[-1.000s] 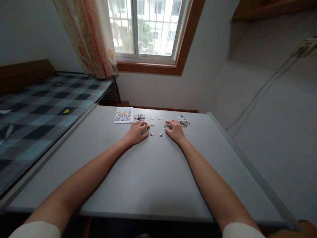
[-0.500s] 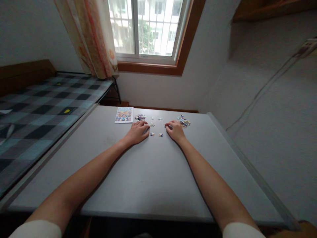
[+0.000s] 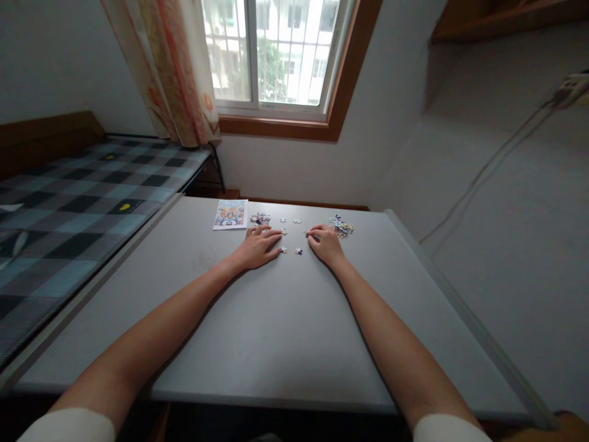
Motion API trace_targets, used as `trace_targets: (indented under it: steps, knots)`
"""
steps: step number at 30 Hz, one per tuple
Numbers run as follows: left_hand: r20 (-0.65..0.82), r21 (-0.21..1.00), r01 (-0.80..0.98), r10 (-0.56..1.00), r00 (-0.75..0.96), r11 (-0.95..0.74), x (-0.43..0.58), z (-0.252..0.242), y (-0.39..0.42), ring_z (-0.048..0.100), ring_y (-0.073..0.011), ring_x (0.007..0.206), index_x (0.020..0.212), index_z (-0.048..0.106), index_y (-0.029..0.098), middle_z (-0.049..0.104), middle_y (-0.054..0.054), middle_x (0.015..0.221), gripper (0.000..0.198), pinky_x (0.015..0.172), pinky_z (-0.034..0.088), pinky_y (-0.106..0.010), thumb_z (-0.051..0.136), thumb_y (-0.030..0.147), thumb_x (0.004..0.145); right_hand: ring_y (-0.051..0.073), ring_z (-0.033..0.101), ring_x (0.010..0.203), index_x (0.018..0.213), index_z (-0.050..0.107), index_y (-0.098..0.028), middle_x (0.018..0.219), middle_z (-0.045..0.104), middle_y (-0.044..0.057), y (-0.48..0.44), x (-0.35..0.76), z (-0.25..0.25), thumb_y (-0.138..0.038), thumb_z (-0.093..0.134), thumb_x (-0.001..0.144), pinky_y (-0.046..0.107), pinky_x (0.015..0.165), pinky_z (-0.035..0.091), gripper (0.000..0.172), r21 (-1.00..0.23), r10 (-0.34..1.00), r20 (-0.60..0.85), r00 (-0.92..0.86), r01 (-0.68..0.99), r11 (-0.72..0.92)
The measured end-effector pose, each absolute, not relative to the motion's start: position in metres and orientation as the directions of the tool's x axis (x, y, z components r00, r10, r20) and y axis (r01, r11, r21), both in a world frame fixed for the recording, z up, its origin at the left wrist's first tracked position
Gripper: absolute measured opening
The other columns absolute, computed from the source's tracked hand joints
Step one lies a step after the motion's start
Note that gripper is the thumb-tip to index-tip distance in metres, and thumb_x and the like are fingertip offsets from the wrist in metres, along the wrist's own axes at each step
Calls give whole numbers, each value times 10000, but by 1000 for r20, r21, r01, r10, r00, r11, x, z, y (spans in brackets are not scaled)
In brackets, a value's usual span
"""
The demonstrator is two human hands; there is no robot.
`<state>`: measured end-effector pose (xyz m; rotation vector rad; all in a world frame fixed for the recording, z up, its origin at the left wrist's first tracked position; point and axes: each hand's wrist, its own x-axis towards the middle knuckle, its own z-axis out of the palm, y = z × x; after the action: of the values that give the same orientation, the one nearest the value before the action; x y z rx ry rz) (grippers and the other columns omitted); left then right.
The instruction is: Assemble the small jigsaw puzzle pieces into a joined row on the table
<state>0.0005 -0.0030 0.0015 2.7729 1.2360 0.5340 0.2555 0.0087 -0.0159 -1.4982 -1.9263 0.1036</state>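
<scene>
The worktop [image 3: 276, 331] is plain pale grey. At the frame's centre, the two lowest pieces [image 3: 299, 251] mix navy, orange and white; the pile [image 3: 341, 227] right of them is speckled blue, yellow and dark; the card [image 3: 230, 215] has a blue-and-orange print edged in white. At left, the mattress [image 3: 92, 212] is checked black, grey and pale blue; upper left, the curtain [image 3: 175, 73] is cream with orange-red bands.

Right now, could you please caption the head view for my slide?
Left hand and right hand among small multicoloured jigsaw pieces on a grey table, a colourful printed sheet lying farther left.
</scene>
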Motion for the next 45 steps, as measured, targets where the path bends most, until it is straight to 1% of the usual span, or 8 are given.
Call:
trace_targets:
  steps: [6,13,19,27,30,34,39,45]
  knots:
    - [303,209,716,740,600,-666,1,3,-4,396,-275,1298,1295,563,256,560,-43,1362,417,1089,275,-463,437,436,941,226,584,948,851,753,-193,962,676,82,9,256,-17,-203,555,809,392,932,425,203,-464,886,453,-101,821,331]
    - [285,189,729,748,600,-657,1,3,-5,359,-285,1314,1378,474,298,491,-37,1425,466,1093,238,-460,432,467,946,220,586,938,848,752,-194,951,670,81,10,256,-17,-200,546,816,383,928,431,209,-452,875,470,-117,820,352]
    - [237,180,742,761,604,-646,1,3,-4,350,-300,1316,1377,474,320,497,-26,1415,484,1092,209,-474,405,527,944,220,588,949,875,756,-186,964,672,86,9,256,-17,-192,542,818,381,934,435,221,-449,875,467,-127,819,358]
    - [274,181,742,758,593,-646,1,3,-6,361,-299,1303,1335,508,297,512,-36,1394,462,1073,241,-471,421,517,939,240,577,952,926,748,-178,952,662,99,8,256,-14,-192,530,823,399,934,440,241,-442,860,504,-84,830,341]
    - [349,185,788,789,506,-587,2,6,-8,406,-285,1260,1298,535,266,535,-65,1344,426,1058,265,-450,472,453,920,241,572,940,921,753,-170,950,659,106,8,256,-14,-167,515,809,404,929,442,263,-445,857,511,-72,831,335]
    - [442,279,878,864,242,-389,2,10,-7,482,-286,1157,1248,551,243,585,-94,1222,367,1002,300,-453,482,319,896,240,560,934,863,767,-201,938,654,96,8,256,-15,-162,515,795,419,929,436,264,-435,857,506,-96,830,350]
    - [391,445,890,916,-94,-98,-3,12,-1,536,-297,1052,1242,519,258,626,-76,1106,423,913,325,-468,518,227,820,240,547,931,861,769,-199,930,648,94,7,255,-16,-158,507,799,413,931,431,272,-436,862,496,-101,830,348]
    - [345,407,913,931,-117,-36,-2,10,0,518,-353,1060,1207,511,241,605,-116,1110,456,890,340,-500,598,374,780,248,545,947,967,744,-176,946,631,104,7,253,-14,-130,495,791,399,927,438,309,-421,850,518,-93,838,348]
